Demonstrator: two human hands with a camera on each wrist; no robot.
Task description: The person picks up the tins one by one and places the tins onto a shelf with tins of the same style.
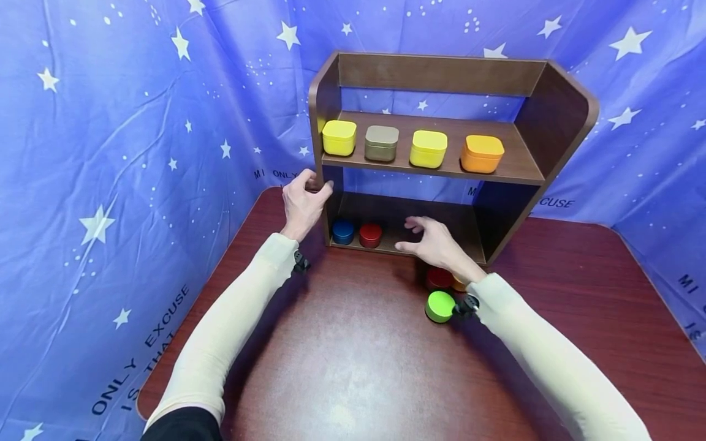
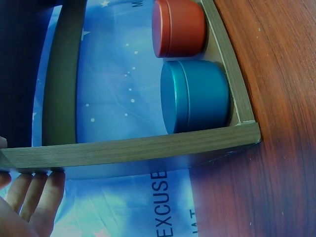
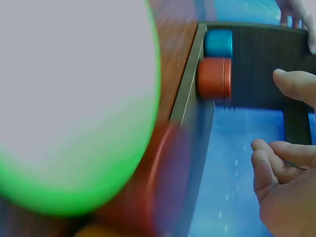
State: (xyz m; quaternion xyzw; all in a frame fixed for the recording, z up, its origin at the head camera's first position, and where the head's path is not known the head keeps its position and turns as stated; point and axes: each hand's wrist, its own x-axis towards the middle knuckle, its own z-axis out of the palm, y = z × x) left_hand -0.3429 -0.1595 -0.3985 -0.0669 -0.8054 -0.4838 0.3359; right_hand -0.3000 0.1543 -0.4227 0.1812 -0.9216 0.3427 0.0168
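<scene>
At the two-tier brown shelf, my left hand grips the left side panel, fingers along its outer face and thumb on the inner side. My right hand hovers at the front of the lower tier, thumb and fingers parted with nothing between them. To its left on that tier sit a round blue tin and a round red tin, side by side; both show in the left wrist view, the blue tin nearer the panel. Below the right wrist, a bright green round tin rests on the table.
Along the upper tier stand a yellow tin, a grey-brown tin, another yellow tin and an orange tin. A dark red tin and a partly hidden orange tin lie under the right forearm. Blue star-patterned cloth hangs behind.
</scene>
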